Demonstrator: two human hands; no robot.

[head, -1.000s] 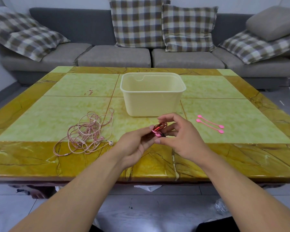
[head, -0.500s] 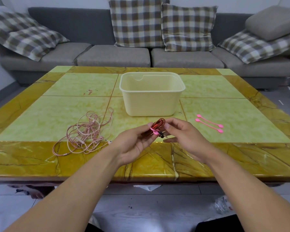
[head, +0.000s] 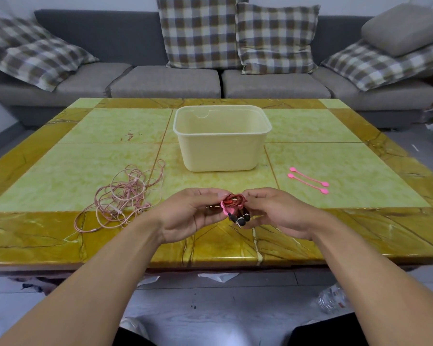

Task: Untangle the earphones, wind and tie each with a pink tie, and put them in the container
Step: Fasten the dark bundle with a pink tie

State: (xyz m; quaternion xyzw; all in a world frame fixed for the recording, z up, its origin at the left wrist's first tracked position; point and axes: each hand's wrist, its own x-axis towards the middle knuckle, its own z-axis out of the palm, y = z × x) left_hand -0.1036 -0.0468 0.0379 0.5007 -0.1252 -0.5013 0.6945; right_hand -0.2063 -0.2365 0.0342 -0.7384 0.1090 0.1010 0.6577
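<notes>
The red earphones (head: 235, 201) are wound into a small bundle with a pink tie (head: 227, 210) around it, the coil lying roughly side to side and the black earbuds dangling down toward the person, held just above the near edge of the table (head: 60, 236). Left hand (head: 188, 216) pinches it from the left, right hand (head: 277, 212) from the right, fingers curled. Behind sits the cream container (head: 220, 156); pink earphones (head: 125, 196) tangled at left, two spare ties (head: 307, 180) at right.
</notes>
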